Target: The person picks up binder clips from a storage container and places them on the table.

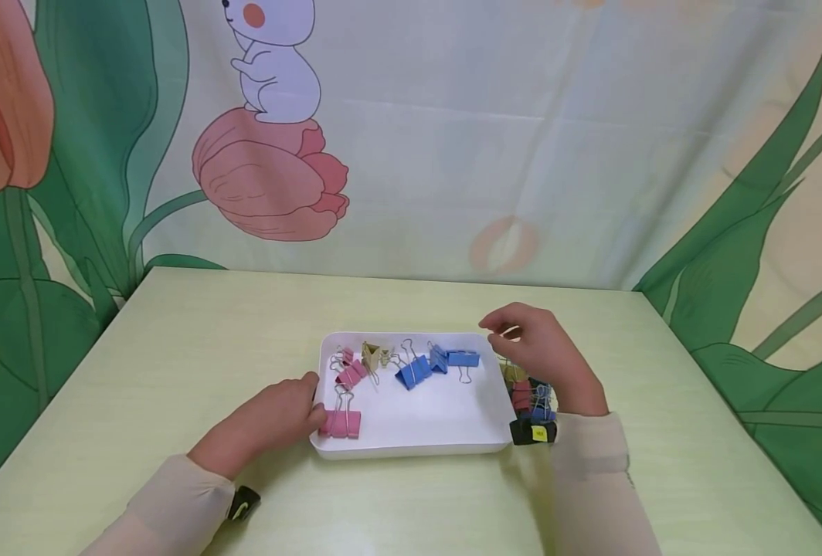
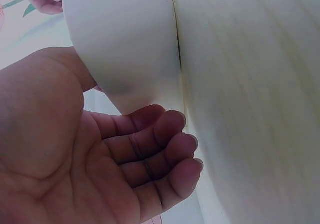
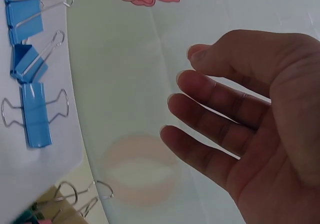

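Note:
A white tray [image 1: 411,450] lies on the table with several binder clips in it. My left hand [image 1: 275,417] holds the tray's left side; in the left wrist view its thumb goes over the rim and its curled fingers [image 2: 170,126] lie by the outer wall. Near that thumb is a large pink binder clip [image 1: 341,424]. My right hand [image 1: 539,351] hovers over the tray's far right corner, fingers loosely bent, nothing between them in the right wrist view. The nearest clip in the tray is a blue binder clip [image 1: 463,358], its wire handles spread to both sides [image 3: 36,116].
Smaller pink clips [image 1: 351,374], gold clips [image 1: 371,354] and more blue clips [image 1: 413,372] line the tray's back. A mixed pile of binder clips [image 1: 521,394] sits just right of the tray, partly behind the right wrist. A printed curtain [image 1: 439,154] hangs behind the table [image 1: 244,316].

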